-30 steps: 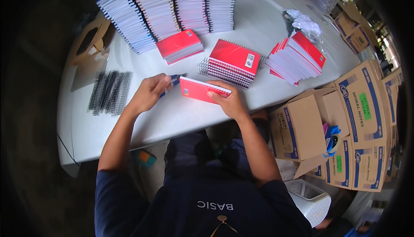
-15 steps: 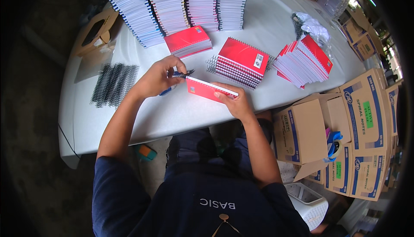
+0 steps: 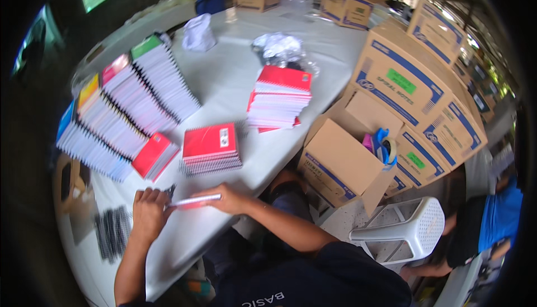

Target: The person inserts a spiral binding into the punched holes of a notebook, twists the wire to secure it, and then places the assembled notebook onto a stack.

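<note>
White table [image 3: 235, 78] amid cardboard boxes [image 3: 391, 83]; left hand [image 3: 150, 212] and right hand [image 3: 226, 198] both grasp red notebook [image 3: 193, 201] held on edge near table's front, blurred, probably spiral-bound; red notebook stack [image 3: 211, 149] just behind, black spirals [image 3: 112, 231] left

Light: soft daylight, brightest at the top right and through a green-lit opening at the top left.
Table [image 3: 235, 78]: pale and evenly lit, mild glare near its far end.
Shadows: faint, short, under the notebook stacks [image 3: 128, 105].
Blur: motion smear across the frame; hands and print soft.
Edges: black fisheye vignette; straight box [image 3: 414, 91] edges bow.
</note>
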The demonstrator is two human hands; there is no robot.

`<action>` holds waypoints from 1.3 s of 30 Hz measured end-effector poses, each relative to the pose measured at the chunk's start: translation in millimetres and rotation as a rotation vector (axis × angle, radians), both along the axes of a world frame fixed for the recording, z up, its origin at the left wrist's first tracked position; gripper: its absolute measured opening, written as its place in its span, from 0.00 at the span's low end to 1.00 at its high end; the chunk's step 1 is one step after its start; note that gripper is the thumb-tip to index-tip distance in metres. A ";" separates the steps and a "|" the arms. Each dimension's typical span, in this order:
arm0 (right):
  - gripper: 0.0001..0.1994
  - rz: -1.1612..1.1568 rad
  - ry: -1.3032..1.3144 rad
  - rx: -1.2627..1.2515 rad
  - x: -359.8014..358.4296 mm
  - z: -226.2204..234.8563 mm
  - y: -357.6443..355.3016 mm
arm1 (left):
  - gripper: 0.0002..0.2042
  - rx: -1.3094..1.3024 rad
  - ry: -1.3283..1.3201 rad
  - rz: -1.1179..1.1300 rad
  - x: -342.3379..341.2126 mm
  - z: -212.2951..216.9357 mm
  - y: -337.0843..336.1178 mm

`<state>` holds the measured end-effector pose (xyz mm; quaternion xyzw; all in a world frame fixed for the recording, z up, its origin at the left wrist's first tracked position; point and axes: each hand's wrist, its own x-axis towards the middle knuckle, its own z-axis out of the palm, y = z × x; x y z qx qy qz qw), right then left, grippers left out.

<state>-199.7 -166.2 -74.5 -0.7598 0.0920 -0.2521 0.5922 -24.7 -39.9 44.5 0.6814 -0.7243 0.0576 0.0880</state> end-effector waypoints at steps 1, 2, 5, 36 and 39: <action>0.16 -0.020 0.017 -0.013 -1.8 -2.8 -0.4 | 0.09 -0.079 0.011 -0.019 -7.5 0.5 -3.6; 0.16 -0.034 0.032 -0.024 -3.3 -3.3 0.4 | 0.09 -0.157 0.021 -0.032 -14.1 1.6 -5.8; 0.14 -0.014 -0.070 -0.092 -6.4 2.9 4.4 | 0.09 0.035 0.021 -0.056 0.6 -0.6 3.1; 0.20 0.021 -0.153 -0.224 -10.3 -2.2 58.7 | 0.56 -0.616 -0.392 0.228 1.6 -75.7 49.4; 0.20 0.074 0.044 -0.156 -13.0 8.7 64.7 | 0.54 -0.309 -0.034 0.140 -23.2 -124.2 70.2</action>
